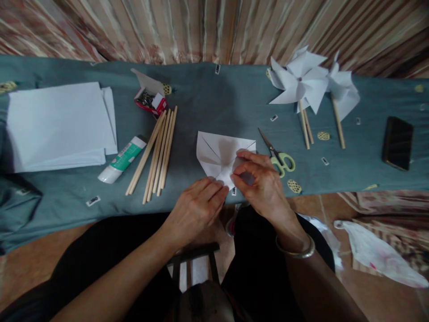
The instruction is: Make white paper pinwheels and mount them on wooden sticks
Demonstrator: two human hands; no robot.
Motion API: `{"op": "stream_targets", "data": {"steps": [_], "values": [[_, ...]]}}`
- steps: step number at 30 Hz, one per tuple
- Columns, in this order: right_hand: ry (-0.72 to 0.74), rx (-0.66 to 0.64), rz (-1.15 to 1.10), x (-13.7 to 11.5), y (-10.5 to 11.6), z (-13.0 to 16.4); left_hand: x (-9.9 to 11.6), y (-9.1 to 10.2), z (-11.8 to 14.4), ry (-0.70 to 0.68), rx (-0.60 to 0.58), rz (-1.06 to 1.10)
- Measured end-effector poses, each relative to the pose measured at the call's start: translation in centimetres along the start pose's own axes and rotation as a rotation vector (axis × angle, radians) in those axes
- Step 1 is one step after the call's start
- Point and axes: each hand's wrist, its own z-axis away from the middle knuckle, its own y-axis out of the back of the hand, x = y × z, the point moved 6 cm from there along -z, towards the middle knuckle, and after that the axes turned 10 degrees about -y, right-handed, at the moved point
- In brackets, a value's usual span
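Slit paper sheet | over teal tablecloth nr front edge | prob. v. light, flexible, tearable @ slits | pinched by L hand & R hand | best held @ uncut parts

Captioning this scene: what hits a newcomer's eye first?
The white paper pinwheels on wooden sticks, at the back right of the blue-green cloth. Then, at the front middle, the right hand pinching a white sheet, with the left hand against it.
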Motion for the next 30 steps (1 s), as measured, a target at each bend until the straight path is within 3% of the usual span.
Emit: {"op": "stream_targets", "data": {"steps": [12, 30], "values": [[-0.004, -0.028, 0.017, 0.0, -0.1, 0.2, 0.1, 0.0, 0.0, 0.000, 0.002, 0.008], [0.186, -0.013, 0.138, -1.0, -0.8, 0.9, 0.1, -0.4, 0.2, 0.009, -0.030, 0.020]]}}
